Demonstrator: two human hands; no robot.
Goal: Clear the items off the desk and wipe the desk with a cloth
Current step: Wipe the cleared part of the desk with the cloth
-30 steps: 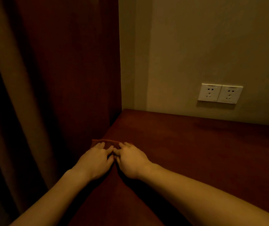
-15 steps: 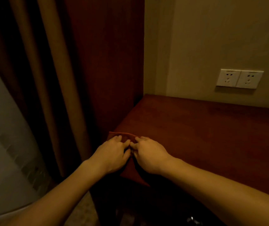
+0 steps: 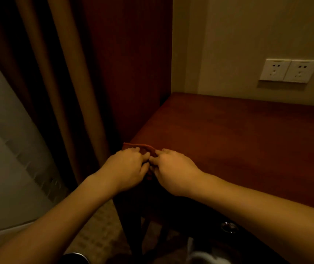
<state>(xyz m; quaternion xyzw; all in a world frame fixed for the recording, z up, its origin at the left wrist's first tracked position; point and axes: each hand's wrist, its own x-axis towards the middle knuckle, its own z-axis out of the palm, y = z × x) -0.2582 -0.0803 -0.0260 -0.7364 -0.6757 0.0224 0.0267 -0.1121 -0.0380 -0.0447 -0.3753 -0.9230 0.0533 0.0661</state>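
Note:
A reddish cloth (image 3: 141, 145) lies at the near left corner of the dark red wooden desk (image 3: 238, 140). My left hand (image 3: 125, 168) and my right hand (image 3: 173, 170) sit side by side on it, fingers curled and pinching the cloth between them. Most of the cloth is hidden under my hands; only its far edge shows. The light is dim.
A brown curtain (image 3: 61, 73) hangs at the left beside a dark wood panel (image 3: 131, 63). Two white wall sockets (image 3: 288, 70) sit above the desk's back edge. Patterned carpet (image 3: 99, 231) and the desk's legs show below, with a pale object at the bottom edge.
Both hands have slid with the cloth toward the desk's near left corner. Their fingers, flatter before, now curl and pinch the cloth. The view has tilted down, showing the floor.

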